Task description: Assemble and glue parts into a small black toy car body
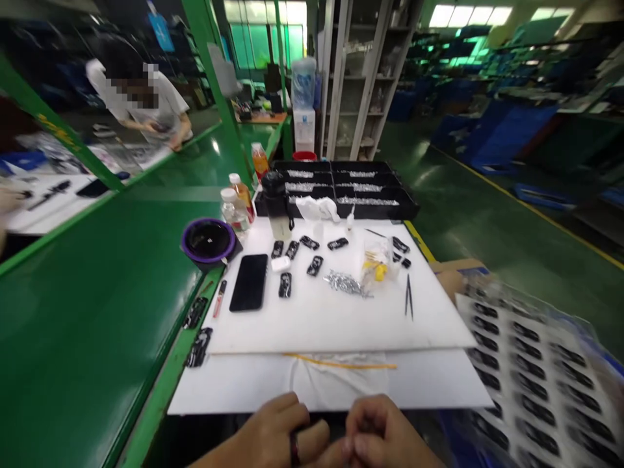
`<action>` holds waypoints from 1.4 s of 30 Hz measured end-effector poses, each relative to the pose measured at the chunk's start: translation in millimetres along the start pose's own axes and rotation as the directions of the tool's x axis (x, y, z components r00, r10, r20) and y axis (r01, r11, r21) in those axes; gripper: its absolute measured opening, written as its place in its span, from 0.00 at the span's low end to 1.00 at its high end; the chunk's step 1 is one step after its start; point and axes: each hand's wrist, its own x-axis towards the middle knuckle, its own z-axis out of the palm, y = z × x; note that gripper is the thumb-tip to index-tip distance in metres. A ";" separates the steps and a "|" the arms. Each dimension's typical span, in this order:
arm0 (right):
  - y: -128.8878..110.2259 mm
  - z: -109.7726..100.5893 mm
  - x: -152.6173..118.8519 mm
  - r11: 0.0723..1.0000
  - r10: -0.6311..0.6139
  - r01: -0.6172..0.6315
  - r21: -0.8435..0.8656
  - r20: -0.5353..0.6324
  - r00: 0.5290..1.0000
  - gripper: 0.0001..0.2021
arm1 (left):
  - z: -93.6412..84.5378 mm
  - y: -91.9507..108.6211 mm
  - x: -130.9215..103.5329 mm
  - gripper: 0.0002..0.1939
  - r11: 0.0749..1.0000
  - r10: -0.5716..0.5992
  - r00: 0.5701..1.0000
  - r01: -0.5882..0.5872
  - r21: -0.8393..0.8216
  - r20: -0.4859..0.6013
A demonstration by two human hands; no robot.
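Head cam, clock centred on the board [312, 331]: both hands are down at 6 o'clock, at the table's near edge. L hand [277, 429] comes in from 7, fingers bent inward, dark ring [294, 448] on one of them. R hand [385, 432] is in from 5, fingers curled over toward the thumb. Tips of the two hands meet, or v. nearly, just about 6. Grip's small and tight, fingers bunched rather than spread; any pinched item is hidden or too tiny, so can't tell what either holds, if anything.

Nearest stuff: thin crinkled sheet [336, 387], white, just past the fingertips at 6, cloth or plastic, can't tell. Orange strip [351, 365] lies across it, L to R, just short of the board's near edge.

On the board: silver bits [346, 283] heaped approx. mid-dial; clear bag [377, 263] w/ yellow pcs at 2; tweezers [408, 299] at 3, tips toward the hands, legs a bit apart; phone [248, 283] flat at 9, dark screen; white case [281, 264] at 10. Blk part [285, 285] near the phone, more of the same around 11 to 1. Blk trays [336, 188] at 12.
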 end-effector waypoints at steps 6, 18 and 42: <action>-8.6 10.0 -7.6 0.968 -0.039 -0.003 0.250 0.163 0.986 0.21 | -13.2 -4.0 -0.6 0.19 0.987 0.039 0.999 -0.035 -0.157 0.024; -11.7 9.7 -9.7 0.944 -0.057 -0.001 0.331 0.165 0.985 0.17 | -2.9 -5.8 -7.5 0.21 0.976 0.010 0.999 -0.002 -0.219 0.037; 4.0 -7.3 -10.4 0.964 -0.197 0.205 0.172 -0.060 0.979 0.14 | 44.5 13.3 -17.3 0.14 -0.161 -0.822 0.380 0.559 -0.814 0.424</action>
